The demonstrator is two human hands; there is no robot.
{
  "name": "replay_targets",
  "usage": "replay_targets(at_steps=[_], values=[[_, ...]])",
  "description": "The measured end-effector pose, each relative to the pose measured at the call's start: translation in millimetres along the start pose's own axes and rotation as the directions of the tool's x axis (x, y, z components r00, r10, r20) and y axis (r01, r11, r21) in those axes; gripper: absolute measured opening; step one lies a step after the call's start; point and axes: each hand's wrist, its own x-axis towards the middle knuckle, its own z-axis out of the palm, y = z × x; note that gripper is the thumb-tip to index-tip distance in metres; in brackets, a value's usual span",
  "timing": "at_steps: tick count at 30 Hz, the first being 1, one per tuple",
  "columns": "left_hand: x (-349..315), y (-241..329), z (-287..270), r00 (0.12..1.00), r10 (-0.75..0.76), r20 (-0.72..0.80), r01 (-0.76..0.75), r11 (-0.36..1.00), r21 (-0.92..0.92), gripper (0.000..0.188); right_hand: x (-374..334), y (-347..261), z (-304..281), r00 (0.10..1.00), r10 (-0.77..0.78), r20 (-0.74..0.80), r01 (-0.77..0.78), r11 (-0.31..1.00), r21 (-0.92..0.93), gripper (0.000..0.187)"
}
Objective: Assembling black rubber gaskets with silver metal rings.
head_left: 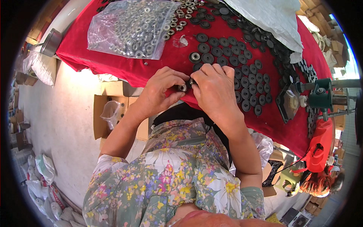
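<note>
My left hand (157, 90) is closed in a pinch, thumb and fingers around a small metal bearing (182, 87) with a dark part behind it. Close beside it, the bent fingers of my right hand (214, 85) press on a small dark piece, mostly hidden by the fingertips. Both hands meet over the near edge of the red cloth. Just beyond them lie rows of round black discs (207, 58), and one disc (194, 57) at the left of the rows carries a metal ring.
A clear plastic bag (132, 30) of metal bearings lies at the back left, with loose ones (177, 26) spilling beside it. A green metal clamp-like fixture (320, 92) stands at the right. Below the table edge sits an open cardboard box (99, 117). White sheeting (268, 19) covers the far right.
</note>
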Motion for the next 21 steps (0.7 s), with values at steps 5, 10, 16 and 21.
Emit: replay_targets(at_steps=[5,10,16,21], values=[[1,1,0,1.0,-0.008,0.002,0.008,1.0,-0.028,0.032,3,-7,-2,1.0,0.004,0.019,-0.003,1.0,-0.016,0.008],[1,2,-1,1.0,-0.004,-0.009,0.004,0.998,-0.058,0.031,0,-4,-2,0.999,0.033,0.039,-0.033,0.999,-0.008,0.012],[2,24,6,0.989,-0.02,-0.148,0.007,0.996,-0.087,0.03,-27,3,-23,0.967,0.221,-0.128,-0.172,0.934,0.312,0.022],[24,37,22,0.992,0.1,-0.076,-0.087,0.983,0.163,0.032,-52,8,-26,0.907,0.395,-0.145,-0.248,0.781,0.573,0.015]])
